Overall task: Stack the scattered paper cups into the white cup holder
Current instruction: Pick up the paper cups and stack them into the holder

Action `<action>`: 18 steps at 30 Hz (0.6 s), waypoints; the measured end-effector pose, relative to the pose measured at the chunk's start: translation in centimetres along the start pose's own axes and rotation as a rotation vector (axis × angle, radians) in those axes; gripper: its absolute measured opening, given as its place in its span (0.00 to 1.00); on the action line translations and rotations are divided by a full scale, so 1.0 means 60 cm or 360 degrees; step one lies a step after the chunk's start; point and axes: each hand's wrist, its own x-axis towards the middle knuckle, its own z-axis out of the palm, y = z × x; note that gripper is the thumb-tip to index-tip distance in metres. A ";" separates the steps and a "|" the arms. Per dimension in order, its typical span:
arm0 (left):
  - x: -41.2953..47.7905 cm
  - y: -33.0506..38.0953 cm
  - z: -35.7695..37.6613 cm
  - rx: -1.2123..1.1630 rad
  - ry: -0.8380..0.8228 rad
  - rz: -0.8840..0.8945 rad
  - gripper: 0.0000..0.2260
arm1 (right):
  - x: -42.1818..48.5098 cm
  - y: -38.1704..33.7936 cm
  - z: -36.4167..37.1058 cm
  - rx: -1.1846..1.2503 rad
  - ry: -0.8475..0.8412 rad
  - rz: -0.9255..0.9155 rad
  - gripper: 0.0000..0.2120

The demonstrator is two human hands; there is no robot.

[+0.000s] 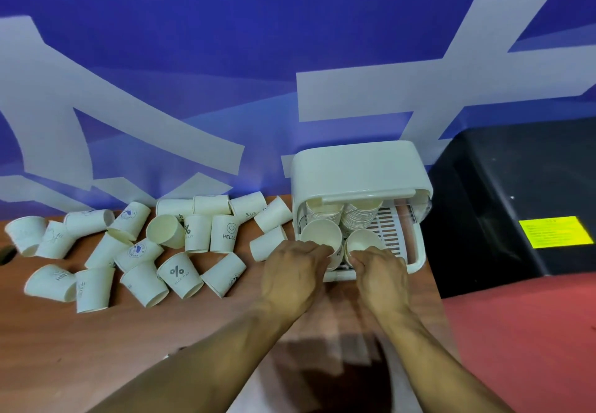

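Fingers (317, 249) of the left hand (295, 272) curl around the rim of a white paper cup (322, 233) fronting the left stack, while the right hand (380, 274) pinches the near rim of a second white paper cup (363, 243) fronting the right stack. Both stacks sit inside the white plastic cup holder (361, 174), long axes running twelve to six, mouths facing six o'clock. Loose printed paper cups (180, 272) litter the brown wooden table (64, 348) at its nine o'clock.
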 end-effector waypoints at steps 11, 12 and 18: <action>0.026 -0.001 0.049 0.0236 -0.0284 0.0109 0.06 | 0.012 0.017 0.030 0.0213 -0.0044 0.0054 0.07; 0.028 -0.001 0.051 0.0261 -0.0304 0.0133 0.06 | 0.014 0.017 0.031 0.0227 -0.0059 0.0059 0.08; 0.023 -0.012 0.077 0.0257 -0.0365 0.0105 0.07 | 0.023 0.018 0.037 0.0337 -0.0095 0.0072 0.07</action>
